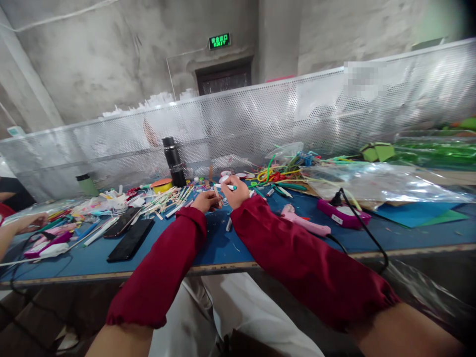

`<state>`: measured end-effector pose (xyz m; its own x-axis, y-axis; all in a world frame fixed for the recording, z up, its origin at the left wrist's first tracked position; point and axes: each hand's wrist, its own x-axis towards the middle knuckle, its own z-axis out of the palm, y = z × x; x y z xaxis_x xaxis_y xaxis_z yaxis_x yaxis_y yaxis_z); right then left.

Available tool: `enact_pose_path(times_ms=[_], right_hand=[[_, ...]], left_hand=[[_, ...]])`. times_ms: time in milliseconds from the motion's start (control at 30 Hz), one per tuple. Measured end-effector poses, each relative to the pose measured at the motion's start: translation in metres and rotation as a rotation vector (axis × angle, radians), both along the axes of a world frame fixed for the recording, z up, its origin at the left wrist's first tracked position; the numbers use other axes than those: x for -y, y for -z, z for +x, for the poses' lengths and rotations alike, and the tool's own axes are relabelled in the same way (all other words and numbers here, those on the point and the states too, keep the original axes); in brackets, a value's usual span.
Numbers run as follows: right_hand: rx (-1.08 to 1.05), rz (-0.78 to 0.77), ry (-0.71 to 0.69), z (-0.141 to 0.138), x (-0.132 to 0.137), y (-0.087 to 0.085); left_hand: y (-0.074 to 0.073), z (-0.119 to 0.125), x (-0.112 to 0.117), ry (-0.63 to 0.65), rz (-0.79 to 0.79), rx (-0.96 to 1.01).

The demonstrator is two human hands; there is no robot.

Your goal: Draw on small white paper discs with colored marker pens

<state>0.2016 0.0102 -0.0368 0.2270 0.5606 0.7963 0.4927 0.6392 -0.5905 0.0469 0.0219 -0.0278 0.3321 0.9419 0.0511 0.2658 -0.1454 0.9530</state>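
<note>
Over the blue tabletop (pixel 219 248), my two hands are close together. My right hand (pixel 238 192) is closed around a white marker (pixel 229 187) with a green end, which lies nearly level across the fingers. Just to its left, my left hand (pixel 205 202) pinches a small, pale stick-like piece (pixel 218 196), held upright beside the marker. Its lower end is partly covered by the fingers. Below the right hand, a short white piece (pixel 229 224) rests on the table. Pale sticks (pixel 173 201) lie in a loose heap left of my left hand.
Two dark phones (pixel 131 241) lie left. A black thermos (pixel 174 161) stands behind the sticks. Rightward are a pink glue gun (pixel 307 223), a purple power strip (pixel 344 214) with a black cord, and pipe cleaners (pixel 277 173). Another person's hand (pixel 31 222) is at far left.
</note>
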Motion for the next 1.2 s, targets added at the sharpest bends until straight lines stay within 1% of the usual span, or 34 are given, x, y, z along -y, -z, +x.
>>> enact_pose_path(times_ms=[233, 400, 567, 767, 933, 1200], right_hand=[[-0.028, -0.020, 0.002, 0.0003, -0.0004, 0.0002], [0.009, -0.014, 0.005, 0.0004, -0.0008, 0.0003], [-0.016, -0.012, 0.012, 0.0008, -0.0012, 0.0004], [0.002, 0.009, -0.002, -0.0002, -0.0020, 0.0019], [-0.008, -0.009, 0.028, 0.0003, -0.0019, 0.0010], [0.005, -0.001, 0.016, -0.0002, -0.0010, 0.0008]], left_hand=[[0.0013, -0.0002, -0.0015, -0.001, -0.001, -0.005], [0.0004, -0.0005, -0.0003, 0.005, 0.014, -0.013], [0.0005, -0.0002, -0.0006, 0.001, 0.013, -0.014], [0.0016, -0.0004, -0.0017, 0.009, 0.016, -0.013], [0.0007, -0.0003, -0.0011, 0.007, -0.006, 0.000], [0.0025, 0.0002, -0.0029, 0.006, 0.001, -0.001]])
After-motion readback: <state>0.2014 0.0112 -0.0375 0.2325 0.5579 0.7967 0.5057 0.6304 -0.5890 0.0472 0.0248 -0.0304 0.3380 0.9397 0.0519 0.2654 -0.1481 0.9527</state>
